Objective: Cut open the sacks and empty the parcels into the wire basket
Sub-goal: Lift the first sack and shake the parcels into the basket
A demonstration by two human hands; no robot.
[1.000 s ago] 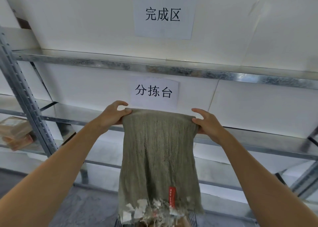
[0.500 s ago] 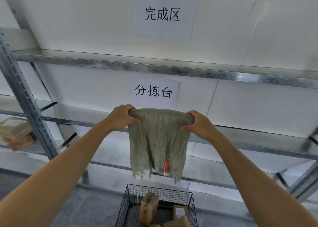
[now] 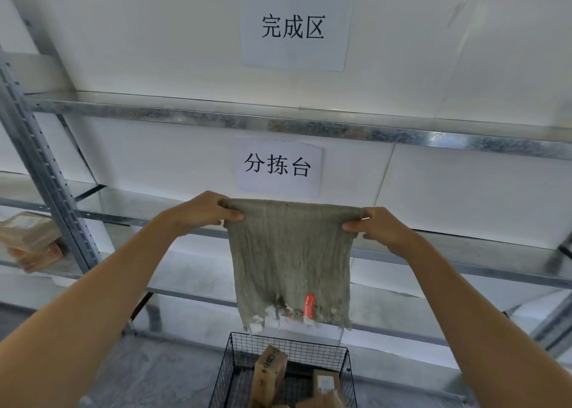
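A metal rack (image 3: 278,124) fills the wall ahead, its punched post (image 3: 46,175) slanting up the left side of the frame. Two paper signs are stuck to the white wall, one (image 3: 294,26) at the top centre and one (image 3: 278,166) just below the upper shelf. Some brown parcels (image 3: 31,240) lie stacked on a shelf at the left edge. The person's bare forearms reach in from both lower corners and cover much of the floor. In the middle of the frame hangs the grey-green sack (image 3: 291,252), spread flat in front of the lower shelf rails and hiding part of them. The left hand (image 3: 204,211) grips its upper left corner with curled fingers, and the right hand (image 3: 379,226) pinches the upper right corner. The sack's length runs up and down. Its frayed, torn end with a red tag (image 3: 309,306) points downward. That end stops just above the far rim of the black wire basket (image 3: 309,353) at the bottom centre. A cardboard box (image 3: 269,373) stands on end inside the basket, with another parcel (image 3: 325,383) beside it.
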